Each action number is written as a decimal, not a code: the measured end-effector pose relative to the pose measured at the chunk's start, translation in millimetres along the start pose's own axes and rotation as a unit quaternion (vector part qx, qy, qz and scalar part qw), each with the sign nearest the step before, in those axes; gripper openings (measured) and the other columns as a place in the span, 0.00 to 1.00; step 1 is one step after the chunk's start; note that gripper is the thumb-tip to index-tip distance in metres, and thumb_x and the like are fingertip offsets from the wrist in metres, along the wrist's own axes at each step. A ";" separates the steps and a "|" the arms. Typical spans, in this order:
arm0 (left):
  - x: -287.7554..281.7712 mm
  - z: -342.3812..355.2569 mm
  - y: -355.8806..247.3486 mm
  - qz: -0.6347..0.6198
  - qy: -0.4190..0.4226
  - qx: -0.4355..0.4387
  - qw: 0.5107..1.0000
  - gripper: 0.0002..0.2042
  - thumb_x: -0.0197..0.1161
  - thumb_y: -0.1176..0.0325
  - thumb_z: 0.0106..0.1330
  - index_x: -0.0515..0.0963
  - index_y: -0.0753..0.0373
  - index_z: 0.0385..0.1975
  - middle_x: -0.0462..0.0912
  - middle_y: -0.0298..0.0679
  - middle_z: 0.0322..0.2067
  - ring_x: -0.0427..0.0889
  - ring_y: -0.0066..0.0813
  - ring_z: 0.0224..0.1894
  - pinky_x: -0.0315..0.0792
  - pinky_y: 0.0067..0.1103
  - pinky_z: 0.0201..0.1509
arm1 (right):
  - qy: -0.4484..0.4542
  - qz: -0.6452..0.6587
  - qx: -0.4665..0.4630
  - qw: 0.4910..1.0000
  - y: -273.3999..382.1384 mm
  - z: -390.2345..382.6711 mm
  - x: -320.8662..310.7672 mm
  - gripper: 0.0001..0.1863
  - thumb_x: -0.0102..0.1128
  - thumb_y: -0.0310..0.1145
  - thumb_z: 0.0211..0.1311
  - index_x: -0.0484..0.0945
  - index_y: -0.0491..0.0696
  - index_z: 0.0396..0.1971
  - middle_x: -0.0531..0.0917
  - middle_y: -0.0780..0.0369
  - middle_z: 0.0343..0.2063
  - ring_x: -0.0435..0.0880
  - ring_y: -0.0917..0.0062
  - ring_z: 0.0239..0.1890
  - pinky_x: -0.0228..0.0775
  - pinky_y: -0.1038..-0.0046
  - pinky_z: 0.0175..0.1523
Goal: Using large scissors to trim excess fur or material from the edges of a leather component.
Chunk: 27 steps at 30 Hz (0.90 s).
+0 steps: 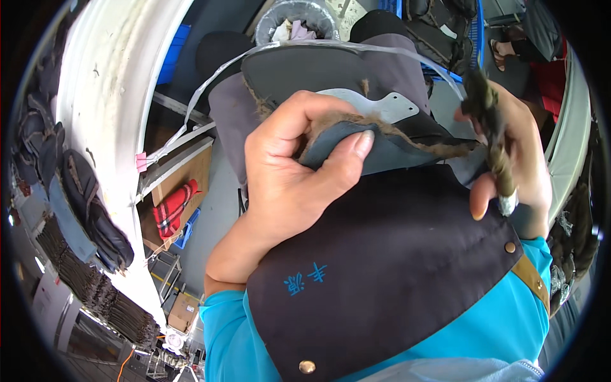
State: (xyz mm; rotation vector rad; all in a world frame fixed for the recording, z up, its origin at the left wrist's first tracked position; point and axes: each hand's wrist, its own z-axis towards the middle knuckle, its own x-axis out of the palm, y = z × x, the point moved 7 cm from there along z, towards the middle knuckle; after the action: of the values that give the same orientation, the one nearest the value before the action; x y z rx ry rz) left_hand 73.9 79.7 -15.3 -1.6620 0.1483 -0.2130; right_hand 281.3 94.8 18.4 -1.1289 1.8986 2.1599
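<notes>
My left hand (pixel 289 169) grips a dark blue-grey, leather-like piece with a brown fur lining (pixel 340 143), its thumb pressed on the smooth face. The fur shows along the upper edge and runs out to a narrow tip at the right. Closed around a tool with olive, wrapped-looking handles (pixel 499 149) is my right hand (pixel 525 149), just right of that tip. Motion blurs the tool's upper part, so its exact kind is unclear. Behind the fur piece, a pale grey flat shape with small holes (pixel 391 107) lies over my lap.
A bin with a clear liner (pixel 296 22) holds scraps beyond my knees. To the left stands a white table (pixel 105 95) with dark pieces (pixel 89 204) stacked beside it. A blue crate (pixel 474 38) with dark pieces is at upper right. A clear plastic strip (pixel 210 83) arches over my lap.
</notes>
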 end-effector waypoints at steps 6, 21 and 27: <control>2.0 -0.2 -0.8 -0.092 -0.016 0.020 0.995 0.06 0.61 0.78 0.55 0.73 0.66 0.31 0.72 0.27 0.23 0.66 0.09 0.24 0.61 0.09 0.27 | 0.156 -0.182 0.078 0.968 8.7 -5.3 5.5 0.38 0.71 0.53 0.21 0.72 0.38 0.33 0.75 0.53 0.32 0.72 0.54 0.37 0.61 0.59 0.50; 7.9 -4.9 0.0 -0.121 0.010 0.064 0.991 0.08 0.63 0.77 0.54 0.74 0.66 0.33 0.72 0.31 0.24 0.68 0.13 0.25 0.62 0.12 0.29 | 0.148 -0.228 0.037 0.962 9.5 -7.4 9.0 0.39 0.73 0.55 0.19 0.72 0.39 0.29 0.73 0.53 0.27 0.70 0.55 0.32 0.61 0.60 0.43; 8.2 -3.9 -0.3 -0.114 0.016 0.075 0.991 0.09 0.64 0.77 0.53 0.74 0.67 0.34 0.72 0.31 0.24 0.68 0.14 0.25 0.62 0.12 0.28 | 0.089 -0.192 -0.034 0.977 15.4 -1.4 15.8 0.34 0.74 0.50 0.20 0.71 0.40 0.25 0.69 0.56 0.21 0.66 0.60 0.25 0.56 0.66 0.29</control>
State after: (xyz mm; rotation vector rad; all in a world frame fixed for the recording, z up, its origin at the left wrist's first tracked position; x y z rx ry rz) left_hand 81.0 74.1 -14.2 -1.5246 -0.0326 -0.4141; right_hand 262.9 83.3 22.8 -1.5980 1.5085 1.9774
